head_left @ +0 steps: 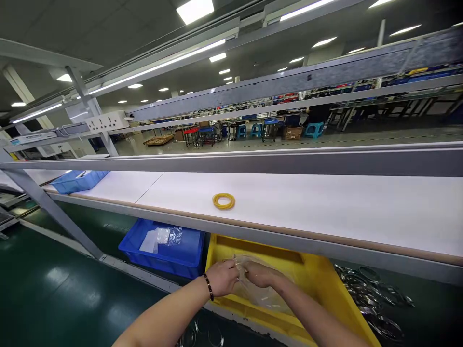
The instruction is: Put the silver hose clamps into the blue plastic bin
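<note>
Both my hands reach into a yellow bin (321,284) under a white shelf. My left hand (222,277), with a dark bead bracelet at the wrist, is closed on the edge of a clear plastic bag (256,294). My right hand (262,273) lies on the same bag with its fingers curled onto it. The bag lies crumpled inside the bin. What is in the bag I cannot make out.
A yellow ring of rubber bands (223,201) lies on the white shelf (325,202). A blue bin (162,246) with clear bags stands left of the yellow one. Another blue tray (77,180) sits far left. Metal rings (376,294) lie on the green surface at right.
</note>
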Demonstrator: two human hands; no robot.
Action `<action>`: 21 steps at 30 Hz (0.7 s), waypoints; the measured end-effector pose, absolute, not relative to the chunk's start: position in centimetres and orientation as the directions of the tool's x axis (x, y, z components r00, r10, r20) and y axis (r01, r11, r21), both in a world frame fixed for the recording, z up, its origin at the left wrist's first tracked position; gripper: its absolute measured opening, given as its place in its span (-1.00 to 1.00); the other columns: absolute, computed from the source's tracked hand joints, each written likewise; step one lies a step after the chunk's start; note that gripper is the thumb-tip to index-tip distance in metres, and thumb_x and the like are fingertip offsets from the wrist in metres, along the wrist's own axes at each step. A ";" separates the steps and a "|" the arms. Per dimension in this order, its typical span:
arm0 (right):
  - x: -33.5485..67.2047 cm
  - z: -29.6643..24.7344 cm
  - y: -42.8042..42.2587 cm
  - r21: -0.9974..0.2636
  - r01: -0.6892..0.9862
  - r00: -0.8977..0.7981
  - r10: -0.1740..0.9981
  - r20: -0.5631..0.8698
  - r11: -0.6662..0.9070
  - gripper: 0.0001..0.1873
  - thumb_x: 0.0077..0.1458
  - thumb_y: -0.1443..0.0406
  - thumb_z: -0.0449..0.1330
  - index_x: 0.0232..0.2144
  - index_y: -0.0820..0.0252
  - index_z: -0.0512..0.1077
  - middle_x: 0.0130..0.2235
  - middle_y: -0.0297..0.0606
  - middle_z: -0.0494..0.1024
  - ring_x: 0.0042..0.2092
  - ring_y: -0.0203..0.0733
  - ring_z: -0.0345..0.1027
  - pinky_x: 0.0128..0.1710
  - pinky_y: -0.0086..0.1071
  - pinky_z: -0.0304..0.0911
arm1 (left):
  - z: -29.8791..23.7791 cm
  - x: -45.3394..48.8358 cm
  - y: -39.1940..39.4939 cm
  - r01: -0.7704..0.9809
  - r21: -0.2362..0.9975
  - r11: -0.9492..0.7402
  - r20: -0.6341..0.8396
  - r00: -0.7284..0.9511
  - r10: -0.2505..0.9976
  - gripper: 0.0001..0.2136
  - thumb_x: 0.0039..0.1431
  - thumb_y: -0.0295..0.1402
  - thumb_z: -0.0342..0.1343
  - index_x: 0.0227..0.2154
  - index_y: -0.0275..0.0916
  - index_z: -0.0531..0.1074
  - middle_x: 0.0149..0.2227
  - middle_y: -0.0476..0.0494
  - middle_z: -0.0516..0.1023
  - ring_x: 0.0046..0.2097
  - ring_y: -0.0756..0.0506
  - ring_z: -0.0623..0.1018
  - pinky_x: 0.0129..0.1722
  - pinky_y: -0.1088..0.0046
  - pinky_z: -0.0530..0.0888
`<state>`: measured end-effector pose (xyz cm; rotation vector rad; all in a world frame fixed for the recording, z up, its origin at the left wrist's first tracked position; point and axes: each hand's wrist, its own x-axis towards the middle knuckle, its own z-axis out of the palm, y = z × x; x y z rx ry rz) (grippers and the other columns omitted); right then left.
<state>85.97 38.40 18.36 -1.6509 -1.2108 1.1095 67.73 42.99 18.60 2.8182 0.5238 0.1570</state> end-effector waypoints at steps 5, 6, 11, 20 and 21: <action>89.1 22.8 34.4 -0.903 0.350 0.050 0.968 -0.246 -0.248 -0.53 -0.44 0.36 0.38 -0.30 0.19 0.57 -0.05 -0.05 0.51 0.08 0.13 0.26 0.16 -0.17 0.03 | 18.4 68.3 43.2 0.337 0.336 -0.880 0.093 0.918 0.387 -0.84 0.20 -0.40 -0.06 -0.36 -0.29 0.42 -0.23 -0.22 0.41 -0.21 -0.14 0.43 -0.23 0.34 0.42; 89.9 23.6 33.8 -0.888 0.378 0.030 0.962 -0.272 -0.263 -0.49 -0.37 0.29 0.38 -0.21 0.19 0.56 0.02 -0.05 0.46 0.13 0.14 0.21 0.20 -0.17 -0.03 | 18.5 68.5 43.4 0.346 0.343 -0.873 0.101 0.910 0.401 -0.84 0.20 -0.41 -0.06 -0.35 -0.29 0.42 -0.23 -0.22 0.41 -0.21 -0.14 0.43 -0.23 0.33 0.42; 94.6 24.6 31.8 -0.825 0.402 0.092 0.913 -0.397 -0.399 -0.39 -0.19 -0.10 0.20 -0.19 0.19 0.52 -0.08 -0.05 0.50 -0.03 0.07 0.31 -0.03 -0.21 0.20 | 18.7 68.5 44.8 0.380 0.379 -0.844 0.143 0.877 0.459 -0.85 0.21 -0.43 -0.07 -0.34 -0.31 0.40 -0.23 -0.21 0.39 -0.19 -0.10 0.42 -0.17 0.35 0.41; 100.4 16.9 30.5 -0.433 0.744 0.409 0.860 -0.305 -0.508 -0.80 -0.04 0.28 0.10 -0.64 0.16 0.25 -0.55 -0.21 0.39 -0.48 -0.15 0.24 -0.42 -0.32 -0.02 | 18.3 67.0 43.5 0.341 0.381 -0.859 0.244 0.859 0.449 -0.87 0.19 -0.46 -0.08 -0.37 -0.27 0.38 -0.29 -0.14 0.38 -0.25 -0.05 0.40 -0.27 0.45 0.37; 100.6 15.9 30.9 -0.426 0.744 0.440 0.857 -0.270 -0.516 -0.82 -0.07 0.32 0.11 -0.65 0.17 0.26 -0.55 -0.20 0.39 -0.46 -0.14 0.25 -0.40 -0.31 -0.01 | 18.2 67.4 43.1 0.333 0.365 -0.869 0.241 0.868 0.434 -0.88 0.18 -0.45 -0.07 -0.37 -0.27 0.38 -0.29 -0.14 0.38 -0.26 -0.05 0.40 -0.28 0.45 0.37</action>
